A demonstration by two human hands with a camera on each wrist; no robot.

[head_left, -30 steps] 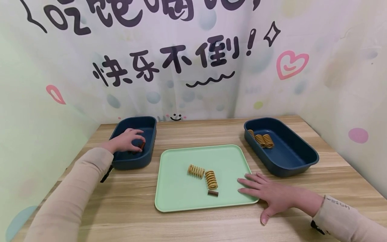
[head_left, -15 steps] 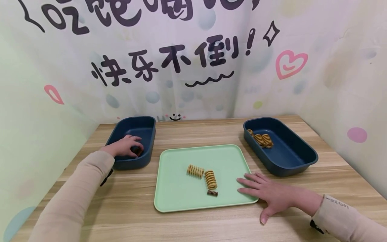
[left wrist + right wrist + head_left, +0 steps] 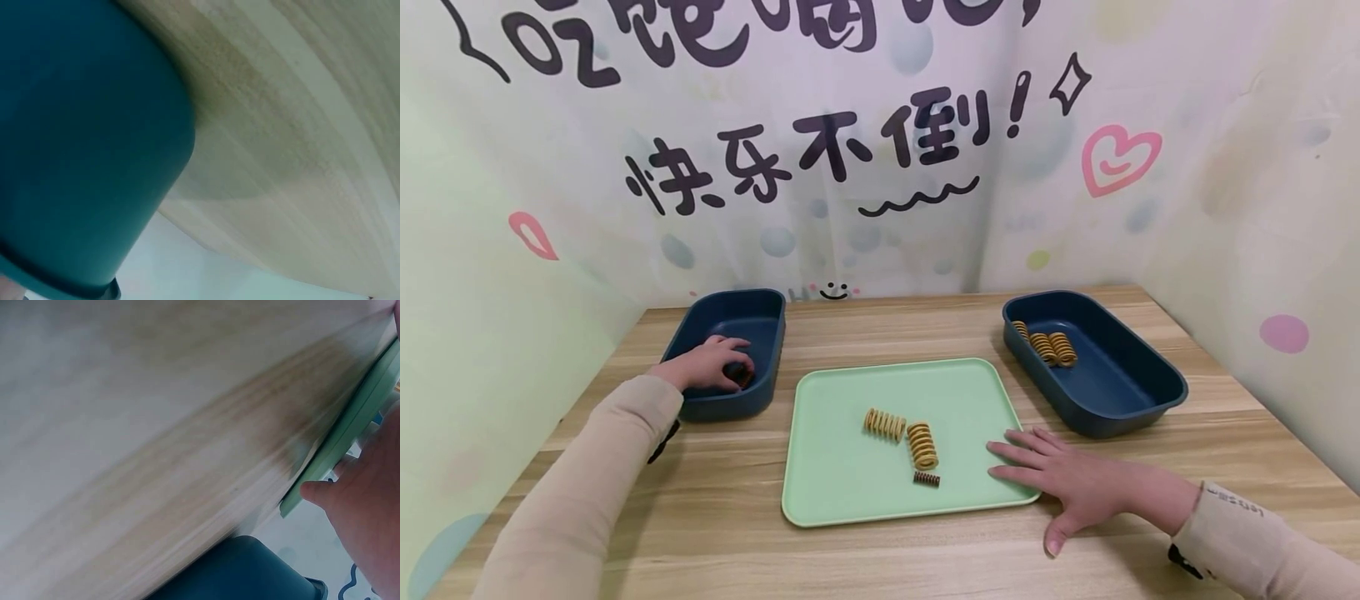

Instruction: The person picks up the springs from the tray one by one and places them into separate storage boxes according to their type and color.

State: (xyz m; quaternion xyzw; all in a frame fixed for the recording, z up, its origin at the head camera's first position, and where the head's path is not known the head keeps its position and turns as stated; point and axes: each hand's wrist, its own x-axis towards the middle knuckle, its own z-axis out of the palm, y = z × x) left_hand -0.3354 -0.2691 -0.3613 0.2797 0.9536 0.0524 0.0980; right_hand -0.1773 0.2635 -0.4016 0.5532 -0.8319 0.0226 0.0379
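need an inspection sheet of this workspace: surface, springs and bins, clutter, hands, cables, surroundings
Surface: wood-grain table
Job's things: green tray holds two yellow springs and one small dark spring; right bin holds further springs, yellow; left bin holds a dark item
Clutter: nothing seen
Hands: left hand inside left bin at the dark item, grip unclear; right hand spread over tray's right edge
Cables: nothing seen
Surroundings: printed curtain behind table

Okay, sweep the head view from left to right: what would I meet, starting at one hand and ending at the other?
Left hand → left yellow coil spring → right yellow coil spring → right hand.
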